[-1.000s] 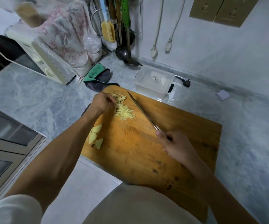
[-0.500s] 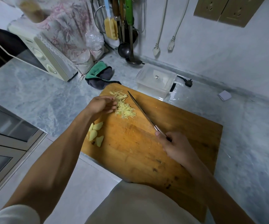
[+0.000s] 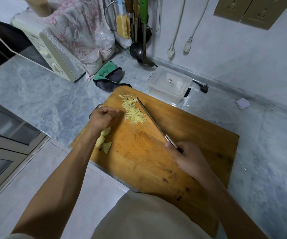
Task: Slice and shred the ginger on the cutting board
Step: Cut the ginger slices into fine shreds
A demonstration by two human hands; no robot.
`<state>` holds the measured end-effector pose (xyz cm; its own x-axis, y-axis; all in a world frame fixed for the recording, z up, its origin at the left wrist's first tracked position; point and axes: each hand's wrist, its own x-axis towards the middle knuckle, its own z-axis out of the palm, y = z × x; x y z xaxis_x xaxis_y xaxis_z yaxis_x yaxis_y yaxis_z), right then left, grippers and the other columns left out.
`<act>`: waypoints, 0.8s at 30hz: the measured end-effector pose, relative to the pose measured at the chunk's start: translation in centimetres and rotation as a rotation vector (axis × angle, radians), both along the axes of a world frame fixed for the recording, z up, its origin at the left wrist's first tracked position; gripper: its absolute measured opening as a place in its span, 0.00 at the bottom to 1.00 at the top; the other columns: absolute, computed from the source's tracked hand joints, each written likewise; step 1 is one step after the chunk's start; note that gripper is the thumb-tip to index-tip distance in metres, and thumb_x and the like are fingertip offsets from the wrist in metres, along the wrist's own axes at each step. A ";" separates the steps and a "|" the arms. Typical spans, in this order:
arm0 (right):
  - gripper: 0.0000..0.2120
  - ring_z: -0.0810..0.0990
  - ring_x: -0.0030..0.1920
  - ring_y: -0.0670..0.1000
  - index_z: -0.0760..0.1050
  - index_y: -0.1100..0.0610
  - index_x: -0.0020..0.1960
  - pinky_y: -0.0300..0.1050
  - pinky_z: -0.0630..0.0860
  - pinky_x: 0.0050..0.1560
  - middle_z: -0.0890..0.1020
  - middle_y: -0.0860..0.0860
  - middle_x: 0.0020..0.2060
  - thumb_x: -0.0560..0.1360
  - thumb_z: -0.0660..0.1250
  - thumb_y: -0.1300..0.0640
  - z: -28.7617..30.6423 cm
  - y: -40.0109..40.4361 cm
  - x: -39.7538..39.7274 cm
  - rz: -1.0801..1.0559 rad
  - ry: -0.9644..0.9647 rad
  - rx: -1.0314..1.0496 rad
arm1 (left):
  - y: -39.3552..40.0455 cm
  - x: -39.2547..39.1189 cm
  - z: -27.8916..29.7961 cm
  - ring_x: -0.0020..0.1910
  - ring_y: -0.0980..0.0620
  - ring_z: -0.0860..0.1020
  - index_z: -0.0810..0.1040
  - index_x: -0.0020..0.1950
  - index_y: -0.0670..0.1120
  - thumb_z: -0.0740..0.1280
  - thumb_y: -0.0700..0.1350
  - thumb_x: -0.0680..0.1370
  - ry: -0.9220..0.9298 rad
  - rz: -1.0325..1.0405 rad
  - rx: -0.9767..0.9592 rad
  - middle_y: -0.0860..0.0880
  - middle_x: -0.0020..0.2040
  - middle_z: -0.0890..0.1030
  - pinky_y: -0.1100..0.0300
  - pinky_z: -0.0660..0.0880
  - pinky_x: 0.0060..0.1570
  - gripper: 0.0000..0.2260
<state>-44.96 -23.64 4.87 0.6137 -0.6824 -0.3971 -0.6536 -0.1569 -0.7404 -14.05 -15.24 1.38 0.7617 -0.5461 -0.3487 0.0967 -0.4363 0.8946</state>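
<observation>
A wooden cutting board (image 3: 196, 130) lies on the marble counter. A pile of thin yellow ginger shreds (image 3: 133, 112) sits at its far left corner. A few flat ginger slices (image 3: 105, 141) lie near the board's left edge, partly under my left wrist. My left hand (image 3: 103, 117) hovers just left of the shreds with its fingers curled into a loose fist; nothing shows in it. My right hand (image 3: 185, 157) grips the handle of a long knife (image 3: 150, 117), whose blade lies along the right side of the shreds with its tip pointing away from me.
A clear plastic box (image 3: 169, 85) stands just beyond the board. A green and grey cloth (image 3: 109, 77) lies at the board's far left corner, a microwave (image 3: 49, 54) farther left. Ladles (image 3: 136, 49) hang on the wall. A plug (image 3: 204, 87) lies behind the box.
My left hand has pulled back from the shreds toward the left and curled up. The knife and my right hand have stayed nearly in place.
</observation>
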 end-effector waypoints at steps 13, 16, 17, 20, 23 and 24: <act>0.31 0.74 0.28 0.50 0.74 0.66 0.38 0.53 0.73 0.33 0.77 0.61 0.30 0.80 0.61 0.37 -1.0 2.0 3.0 0.098 -0.096 -0.019 | 11.0 -7.0 -4.5 0.53 0.52 0.80 0.84 0.55 0.46 0.69 0.38 0.77 -0.364 0.180 0.230 0.49 0.57 0.81 0.65 0.72 0.55 0.10; 0.32 0.74 0.27 0.50 0.73 0.68 0.37 0.55 0.75 0.34 0.77 0.61 0.29 0.81 0.61 0.38 -1.0 2.8 4.1 0.112 -0.090 -0.041 | 11.5 -7.5 -4.7 0.55 0.51 0.79 0.85 0.55 0.46 0.67 0.37 0.77 -0.378 0.223 0.210 0.49 0.57 0.81 0.64 0.71 0.56 0.11; 0.32 0.73 0.27 0.50 0.72 0.68 0.37 0.55 0.75 0.34 0.76 0.60 0.27 0.81 0.61 0.39 -1.2 3.1 4.3 0.113 -0.096 -0.041 | 11.5 -7.2 -4.7 0.54 0.51 0.79 0.84 0.56 0.46 0.66 0.37 0.77 -0.384 0.226 0.209 0.48 0.58 0.81 0.64 0.71 0.55 0.11; 0.33 0.71 0.27 0.51 0.68 0.67 0.36 0.57 0.73 0.32 0.71 0.53 0.25 0.79 0.63 0.36 -1.9 3.5 4.4 0.103 -0.105 -0.030 | 11.2 -5.7 -4.8 0.53 0.48 0.81 0.83 0.59 0.43 0.67 0.37 0.77 -0.450 0.140 0.246 0.44 0.59 0.81 0.63 0.74 0.54 0.13; 0.37 0.71 0.26 0.50 0.67 0.65 0.35 0.56 0.73 0.31 0.70 0.51 0.24 0.73 0.60 0.28 -2.0 3.9 4.2 0.114 -0.094 -0.052 | 10.6 -3.5 -5.2 0.50 0.45 0.80 0.81 0.61 0.47 0.69 0.44 0.76 -0.470 0.034 0.369 0.41 0.58 0.79 0.59 0.75 0.50 0.14; 0.37 0.71 0.25 0.49 0.67 0.65 0.34 0.55 0.73 0.30 0.71 0.50 0.24 0.73 0.60 0.28 -1.8 4.1 4.1 0.111 -0.090 -0.061 | 10.4 -3.1 -5.2 0.49 0.45 0.79 0.81 0.62 0.48 0.70 0.46 0.76 -0.477 -0.003 0.413 0.41 0.58 0.78 0.58 0.75 0.49 0.14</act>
